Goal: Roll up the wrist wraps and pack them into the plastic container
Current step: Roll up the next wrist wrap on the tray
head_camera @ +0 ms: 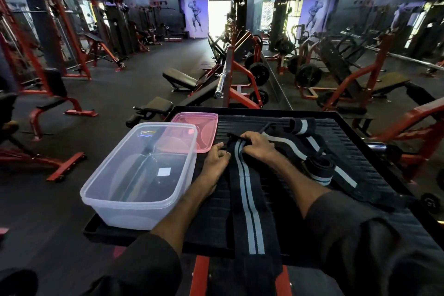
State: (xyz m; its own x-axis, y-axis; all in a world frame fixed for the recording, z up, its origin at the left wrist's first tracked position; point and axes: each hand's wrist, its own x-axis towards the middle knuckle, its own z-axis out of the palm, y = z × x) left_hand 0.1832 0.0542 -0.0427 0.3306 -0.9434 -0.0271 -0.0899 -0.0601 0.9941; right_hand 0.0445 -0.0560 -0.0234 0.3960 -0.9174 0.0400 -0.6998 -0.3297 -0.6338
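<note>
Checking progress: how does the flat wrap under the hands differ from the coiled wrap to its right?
The flat wrap lies stretched out, overhanging the near edge of the platform; the coiled wrap is wound into a roll. The left hand and right hand hold the flat wrap's far end; no hand touches the coiled wrap. Both are black with pale stripes.

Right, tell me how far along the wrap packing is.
Done: one rolled wrap lies right of the hands. In hand: left hand and right hand grip the far end of a flat wrap, apparently starting its roll. Left: that roll, the loose wraps beyond, and all packing; the container holds no wraps, its lid off behind it.
</note>
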